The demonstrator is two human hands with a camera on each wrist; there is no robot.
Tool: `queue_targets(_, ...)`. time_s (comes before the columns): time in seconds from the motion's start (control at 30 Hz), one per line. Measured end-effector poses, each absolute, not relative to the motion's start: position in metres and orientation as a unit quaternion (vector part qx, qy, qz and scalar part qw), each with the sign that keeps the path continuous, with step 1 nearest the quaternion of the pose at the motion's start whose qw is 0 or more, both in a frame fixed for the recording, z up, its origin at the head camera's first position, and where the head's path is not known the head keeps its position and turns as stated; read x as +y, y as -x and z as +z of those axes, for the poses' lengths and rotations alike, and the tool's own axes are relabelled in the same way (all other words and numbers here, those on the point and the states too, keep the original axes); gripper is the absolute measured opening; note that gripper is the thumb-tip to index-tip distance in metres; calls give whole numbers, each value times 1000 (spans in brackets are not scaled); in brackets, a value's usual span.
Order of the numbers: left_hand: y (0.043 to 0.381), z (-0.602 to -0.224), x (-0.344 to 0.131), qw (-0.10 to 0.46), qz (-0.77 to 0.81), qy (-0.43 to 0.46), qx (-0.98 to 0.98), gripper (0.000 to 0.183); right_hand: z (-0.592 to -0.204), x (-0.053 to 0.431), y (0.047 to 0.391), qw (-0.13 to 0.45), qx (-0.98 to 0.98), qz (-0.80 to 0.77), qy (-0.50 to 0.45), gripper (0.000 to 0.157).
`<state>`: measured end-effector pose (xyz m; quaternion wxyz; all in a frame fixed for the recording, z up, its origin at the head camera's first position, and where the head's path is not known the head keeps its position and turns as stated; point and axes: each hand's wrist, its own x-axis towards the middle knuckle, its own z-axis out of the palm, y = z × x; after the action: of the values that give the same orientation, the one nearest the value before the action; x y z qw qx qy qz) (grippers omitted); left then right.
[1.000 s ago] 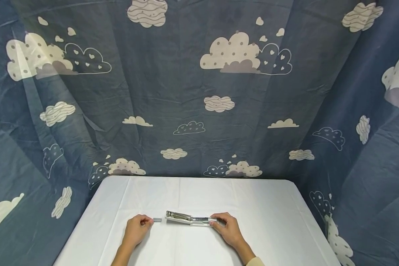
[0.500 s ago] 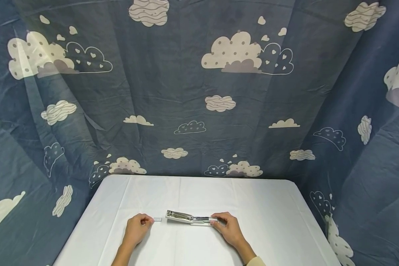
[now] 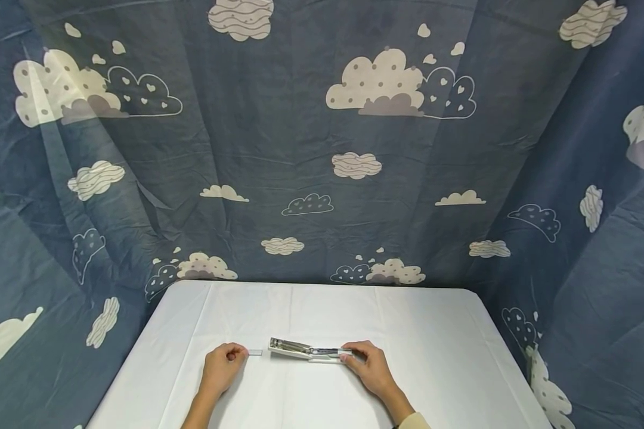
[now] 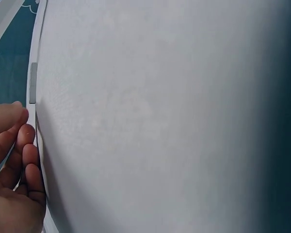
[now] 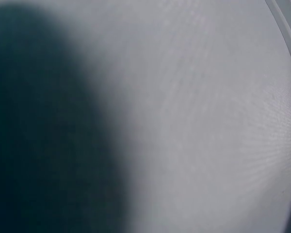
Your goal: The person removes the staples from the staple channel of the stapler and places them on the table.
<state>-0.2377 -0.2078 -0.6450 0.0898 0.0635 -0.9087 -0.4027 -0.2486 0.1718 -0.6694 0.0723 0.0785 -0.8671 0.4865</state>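
In the head view, my left hand (image 3: 221,368) pinches one end of a small grey staple strip (image 3: 254,353) between thumb and fingertips. The strip (image 4: 33,82) sticks out past the fingertips in the left wrist view, where its pinched end is hidden. To its right, a short gap away, lies a white and silver stapler (image 3: 290,348) with its top swung open and its metal magazine showing. My right hand (image 3: 372,368) grips the stapler's right end between thumb and fingers. The right wrist view shows mostly tablecloth and a dark blur, with no fingers seen.
A white-covered table (image 3: 418,339) lies beneath both hands. Dark blue cloth (image 3: 300,131) with cloud prints hangs behind the table and along both sides.
The staple strip has tilted slightly in my left fingers and now looks thinner and lighter. Both hands and the stapler stay nearly in place, with a slight shift of the whole head view.
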Motion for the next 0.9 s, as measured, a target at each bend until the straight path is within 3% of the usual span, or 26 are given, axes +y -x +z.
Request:
queue_targets(0.33, 239, -637, -203, 107, -432, -62, -893, 10, -669, 172, 248, 56, -862, 500, -61, 23)
queue_targets(0.6, 246, -616, -182, 198, -440, 10, -876, 8, -670, 172, 249, 64, -865, 493, -69, 23)
queue_targets(0.9, 251, -608, -138, 182, -423, 81, -884, 10, -671, 172, 251, 47, -865, 495, -63, 24)
